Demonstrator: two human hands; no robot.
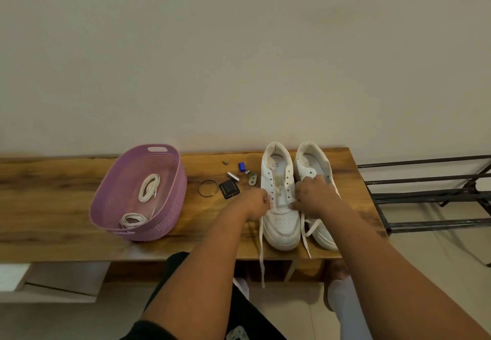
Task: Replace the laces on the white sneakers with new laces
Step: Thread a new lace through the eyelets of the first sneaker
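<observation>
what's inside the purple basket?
Two coiled bundles of white laces lie in the purple basket: one toward the wall, one by the near rim. The near wall hides part of the floor, so anything else there is unseen.

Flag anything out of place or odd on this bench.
Small loose things lie scattered on the bench beside the sneakers: a ring, metal bits, a blue cap. Lace ends dangle over the front edge.
</observation>
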